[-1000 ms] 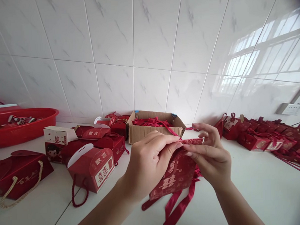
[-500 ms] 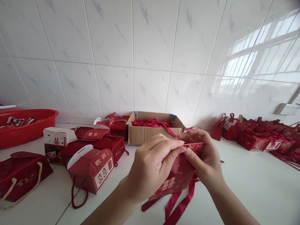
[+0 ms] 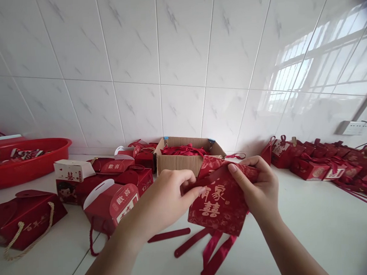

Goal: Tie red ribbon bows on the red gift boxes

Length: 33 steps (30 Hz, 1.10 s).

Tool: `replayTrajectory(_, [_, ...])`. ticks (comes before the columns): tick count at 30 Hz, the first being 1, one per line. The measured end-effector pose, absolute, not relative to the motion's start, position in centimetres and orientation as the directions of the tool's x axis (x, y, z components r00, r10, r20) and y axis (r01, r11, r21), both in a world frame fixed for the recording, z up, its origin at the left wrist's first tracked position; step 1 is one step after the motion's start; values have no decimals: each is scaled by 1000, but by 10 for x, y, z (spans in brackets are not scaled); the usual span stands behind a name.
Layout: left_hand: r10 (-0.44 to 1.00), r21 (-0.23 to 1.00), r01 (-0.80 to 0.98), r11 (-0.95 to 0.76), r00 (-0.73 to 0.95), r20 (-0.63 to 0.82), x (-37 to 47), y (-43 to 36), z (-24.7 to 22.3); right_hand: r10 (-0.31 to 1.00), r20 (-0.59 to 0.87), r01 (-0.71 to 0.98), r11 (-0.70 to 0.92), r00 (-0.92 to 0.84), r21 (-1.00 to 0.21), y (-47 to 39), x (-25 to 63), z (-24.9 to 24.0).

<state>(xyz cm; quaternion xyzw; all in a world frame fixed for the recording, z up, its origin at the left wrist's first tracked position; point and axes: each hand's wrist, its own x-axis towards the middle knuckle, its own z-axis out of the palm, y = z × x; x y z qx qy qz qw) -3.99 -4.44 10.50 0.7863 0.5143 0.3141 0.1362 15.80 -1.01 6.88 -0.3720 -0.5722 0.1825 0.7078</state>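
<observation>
A red paper box piece (image 3: pixel 218 202) with pale gold characters is held up in front of the cardboard box, its top parts folded over. My left hand (image 3: pixel 173 198) pinches its left edge between thumb and fingers. On the right, my right hand (image 3: pixel 255 181) grips the upper right part, thumb in front and fingers behind. Red ribbons (image 3: pixel 219 254) trail on the table below it. Two dark red strips (image 3: pixel 170 234) lie beside the ribbons.
The cardboard box (image 3: pixel 178 163) holding red ribbons stands by the tiled wall. Assembled red boxes (image 3: pixel 106 206) and a red basin (image 3: pixel 30 163) are at left, with another person's fingers at the basin. More red boxes (image 3: pixel 312 169) line the right.
The paper piece now faces the camera more fully. My left hand has moved left, away from my right thumb, to the piece's left edge. A second strip shows on the table.
</observation>
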Motion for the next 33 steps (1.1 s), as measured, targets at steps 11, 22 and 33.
replayTrajectory(11, [793,738,331,-587,51,608,-41,-38,117,674,735,214,710,71,-671,-11,160,66])
replayTrajectory(22, [753,737,194,-648,16,658,-36,-36,116,576,787,203,816,-222,-541,-14,156,63])
replayTrajectory(33, [753,725,238,-647,348,558,-32,-38,112,343,895,182,936,-285,-301,-15,158,61])
